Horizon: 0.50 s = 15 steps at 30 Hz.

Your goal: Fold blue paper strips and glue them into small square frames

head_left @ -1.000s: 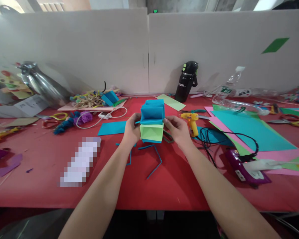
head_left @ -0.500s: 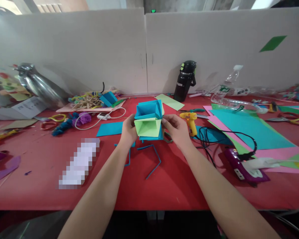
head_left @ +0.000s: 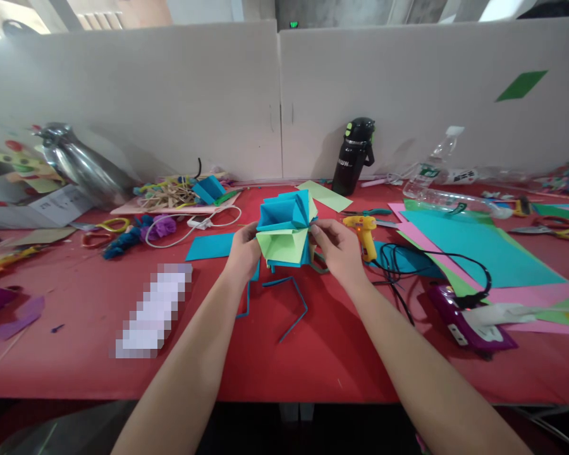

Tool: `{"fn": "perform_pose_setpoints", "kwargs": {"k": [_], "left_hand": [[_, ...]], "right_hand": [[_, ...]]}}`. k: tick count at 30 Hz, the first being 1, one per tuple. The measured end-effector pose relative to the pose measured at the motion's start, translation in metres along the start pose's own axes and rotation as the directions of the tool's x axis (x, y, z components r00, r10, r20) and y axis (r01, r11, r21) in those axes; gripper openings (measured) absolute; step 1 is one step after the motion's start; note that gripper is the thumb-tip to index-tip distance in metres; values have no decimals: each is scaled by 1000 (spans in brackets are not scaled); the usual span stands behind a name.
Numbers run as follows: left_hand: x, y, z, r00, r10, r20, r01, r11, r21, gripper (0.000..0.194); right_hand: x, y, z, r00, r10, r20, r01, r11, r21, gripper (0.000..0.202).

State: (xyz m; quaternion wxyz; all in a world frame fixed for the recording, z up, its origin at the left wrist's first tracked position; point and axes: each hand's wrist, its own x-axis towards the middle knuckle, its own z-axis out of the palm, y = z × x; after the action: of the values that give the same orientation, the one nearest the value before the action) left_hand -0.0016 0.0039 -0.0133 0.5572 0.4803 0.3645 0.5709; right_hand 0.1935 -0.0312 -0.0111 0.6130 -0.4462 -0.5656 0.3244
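Blue and green folded paper (head_left: 281, 245) sits between the left fingers (head_left: 250, 232), holding one side, and the right fingers (head_left: 320, 231), pinching the other.

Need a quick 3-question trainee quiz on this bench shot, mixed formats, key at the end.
1. What do the left hand and right hand both hold?
A) scissors
B) blue and green paper piece
C) steel jug

2. True or false: the yellow glue gun is to the right of the right hand.

3. Fill in: the cap on the standing clear bottle is ___.

Key: 1 B; 2 true; 3 white.
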Motion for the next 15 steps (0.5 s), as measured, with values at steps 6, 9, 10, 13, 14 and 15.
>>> {"fn": "perform_pose_setpoints", "kwargs": {"k": [6,9,10,13,14,15], "left_hand": [[6,9,3,982,-191,6,189,966,-178,28],[6,19,4,955,-290,57,295,919,-261,36],[5,23,4,949,-308,65,314,908,-277,41],[0,29,5,945,-321,64,325,903,-280,61],[-1,30,6,949,-307,67,314,912,-264,66],[-2,30,6,955,-287,76,297,924,-242,70]], "right_hand": [[-3,-10,0,999,-40,-25,39,998,-46,24],[-7,-19,1,994,-113,5,113,990,-86,23],[-9,-22,1,989,-144,22,145,985,-98,23],[-11,-26,2,977,-207,56,212,969,-129,23],[-12,-27,1,974,-216,60,223,965,-138,23],[-12,-28,1,972,-225,63,232,962,-147,22]]}}
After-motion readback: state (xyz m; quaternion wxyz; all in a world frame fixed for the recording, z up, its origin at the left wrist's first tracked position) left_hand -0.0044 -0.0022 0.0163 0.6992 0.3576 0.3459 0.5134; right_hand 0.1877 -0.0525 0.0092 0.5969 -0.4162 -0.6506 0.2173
